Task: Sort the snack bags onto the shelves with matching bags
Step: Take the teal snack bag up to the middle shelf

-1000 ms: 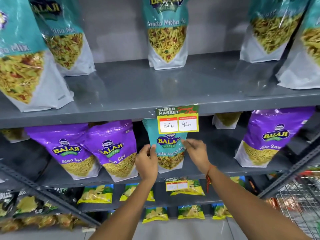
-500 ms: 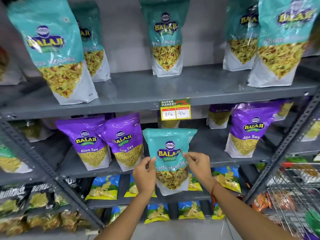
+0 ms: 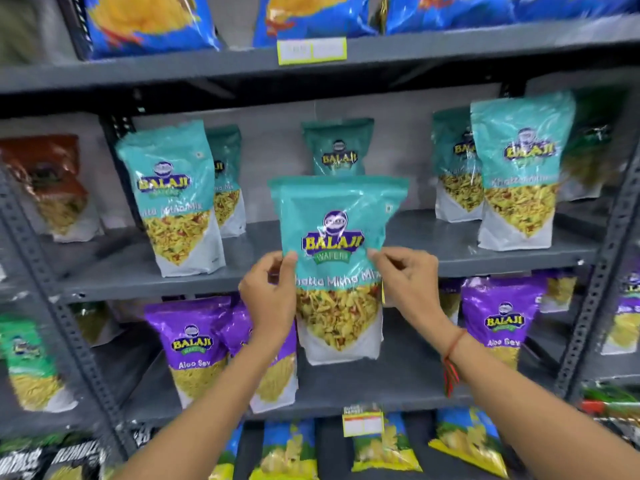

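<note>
Glossy teal pouch; pinching hands

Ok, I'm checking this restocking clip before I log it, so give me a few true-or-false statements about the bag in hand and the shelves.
1. Both hands, left hand and right hand, hold the teal bag. True.
2. The held bag reads Aloo Sev. False: it reads Khatta Mitha Mix.
3. Matching teal bags stand on the shelf behind it. True.
4. The purple bags stand above the teal ones. False: they stand one shelf lower.
5. The right wrist is bare. False: it wears a red thread.
</note>
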Demonstrator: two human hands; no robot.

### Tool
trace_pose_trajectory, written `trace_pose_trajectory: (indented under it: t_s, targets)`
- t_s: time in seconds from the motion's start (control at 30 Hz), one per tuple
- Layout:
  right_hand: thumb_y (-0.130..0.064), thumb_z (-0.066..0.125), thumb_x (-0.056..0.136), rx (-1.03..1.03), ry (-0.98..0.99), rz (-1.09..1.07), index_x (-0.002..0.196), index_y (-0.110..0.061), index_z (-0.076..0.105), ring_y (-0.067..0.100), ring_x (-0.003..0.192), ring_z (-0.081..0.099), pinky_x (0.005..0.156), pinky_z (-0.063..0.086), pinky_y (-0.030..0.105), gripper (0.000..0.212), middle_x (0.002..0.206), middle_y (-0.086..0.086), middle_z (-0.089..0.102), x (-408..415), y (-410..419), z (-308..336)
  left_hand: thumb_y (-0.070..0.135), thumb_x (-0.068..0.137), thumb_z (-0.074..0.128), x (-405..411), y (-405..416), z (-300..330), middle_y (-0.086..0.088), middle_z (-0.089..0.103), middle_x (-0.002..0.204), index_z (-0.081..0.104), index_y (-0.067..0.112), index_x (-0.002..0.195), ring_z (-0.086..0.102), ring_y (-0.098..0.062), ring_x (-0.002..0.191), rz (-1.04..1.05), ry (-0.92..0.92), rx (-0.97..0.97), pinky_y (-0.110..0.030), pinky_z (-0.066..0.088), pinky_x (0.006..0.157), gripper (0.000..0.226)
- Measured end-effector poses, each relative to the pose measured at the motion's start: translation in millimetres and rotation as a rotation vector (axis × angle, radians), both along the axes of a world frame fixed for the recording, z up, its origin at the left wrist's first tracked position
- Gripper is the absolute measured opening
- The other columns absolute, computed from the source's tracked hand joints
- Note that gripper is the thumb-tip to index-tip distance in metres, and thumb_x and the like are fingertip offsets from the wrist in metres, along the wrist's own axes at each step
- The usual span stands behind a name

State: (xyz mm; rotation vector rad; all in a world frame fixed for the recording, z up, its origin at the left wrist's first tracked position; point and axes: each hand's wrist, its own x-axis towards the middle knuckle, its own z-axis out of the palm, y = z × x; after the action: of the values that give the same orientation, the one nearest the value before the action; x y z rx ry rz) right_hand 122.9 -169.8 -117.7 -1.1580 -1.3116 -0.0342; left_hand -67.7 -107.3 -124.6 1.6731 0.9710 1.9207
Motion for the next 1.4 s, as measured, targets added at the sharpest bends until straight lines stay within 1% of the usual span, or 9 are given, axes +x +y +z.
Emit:
trace_pose_trajectory:
  t_s: [0.23,0.5,0.63,0.8,0.87,0.97,1.17,1.27,1.4]
  targets:
    - [-0.024,0.067,0.088,0.118,0.071,0.024,0.053,0.007,0.044,0.016,0.059,0.026,0.055,0.025,0.038,0.052,0.056,0.006,0.029,20,55,83,0.032,0.086,0.065,25,55,87,0.005,0.062,0.062,0.069,0.015,0.076,0.05,-0.005,0.058,-0.046,-0.069,0.037,-0.03,0.044,0.06,0.021]
    - [-0.032,0.066,0.086,0.08,0.13,0.039,0.061,0.014,0.054,0.016,0.056,0.036,0.058,0.031,0.031,0.054,0.052,0.027,0.045,48,119,94,0.029,0.087,0.065,54,109,104,-0.009,0.072,0.073,0.071,0.012,0.075,0.06,-0.018,0.063,-0.057,-0.058,0.004,-0.039,0.051,0.063,0.021]
    - [-0.032,0.066,0.087,0.03,0.131,0.017,0.06,0.013,0.052,0.016,0.055,0.033,0.057,0.028,0.031,0.055,0.052,0.009,0.038,60,144,85,0.032,0.084,0.067,63,133,95,-0.005,0.074,0.074,0.067,0.025,0.065,0.07,-0.031,0.077,-0.053,-0.073,-0.064,-0.049,0.057,0.071,0.02]
    - [-0.037,0.066,0.087,-0.018,0.187,0.058,0.071,0.011,0.067,0.011,0.059,0.052,0.058,0.039,0.028,0.051,0.066,0.027,0.069,67,164,70,0.025,0.086,0.067,69,144,88,0.003,0.073,0.074,0.069,0.027,0.07,0.067,-0.011,0.068,-0.111,-0.106,-0.098,-0.037,0.056,0.067,0.016]
    - [-0.029,0.068,0.091,-0.025,0.251,0.075,0.074,0.006,0.075,0.005,0.059,0.06,0.055,0.045,0.023,0.039,0.072,0.017,0.078,68,165,68,0.022,0.086,0.068,70,146,87,0.007,0.072,0.074,0.07,0.027,0.072,0.066,-0.002,0.066,-0.153,-0.133,-0.1,-0.031,0.054,0.067,0.015]
    - [-0.023,0.07,0.091,-0.053,0.365,0.145,0.079,-0.006,0.082,0.003,0.069,0.072,0.061,0.058,0.02,0.023,0.074,-0.006,0.081,71,168,64,0.025,0.085,0.069,70,152,86,0.006,0.074,0.08,0.071,0.029,0.075,0.069,-0.007,0.075,-0.22,-0.145,-0.121,-0.029,0.056,0.07,0.011]
    - [-0.03,0.068,0.093,-0.109,0.451,0.244,0.096,-0.007,0.079,0.004,0.075,0.073,0.063,0.055,0.019,0.026,0.093,0.004,0.082,68,164,59,0.027,0.084,0.07,62,155,77,0.003,0.077,0.089,0.074,0.02,0.089,0.071,-0.009,0.083,-0.356,-0.134,-0.172,-0.012,0.052,0.063,0.009]
    - [-0.044,0.069,0.089,-0.207,0.402,0.287,0.113,-0.019,0.074,0.006,0.096,0.074,0.08,0.058,0.024,0.035,0.107,-0.002,0.08,69,156,51,0.03,0.078,0.075,51,152,71,0.005,0.074,0.1,0.068,0.025,0.104,0.069,-0.005,0.092,-0.395,-0.064,-0.222,-0.012,0.052,0.069,0.028]
    - [-0.058,0.08,0.068,-0.412,0.276,0.297,0.134,-0.031,0.054,0.006,0.116,0.063,0.093,0.051,0.023,0.076,0.127,-0.009,0.066,75,144,30,0.048,0.056,0.085,31,154,50,0.008,0.064,0.117,0.046,0.03,0.132,0.062,-0.007,0.108,-0.452,0.254,-0.402,-0.027,0.05,0.091,0.087]
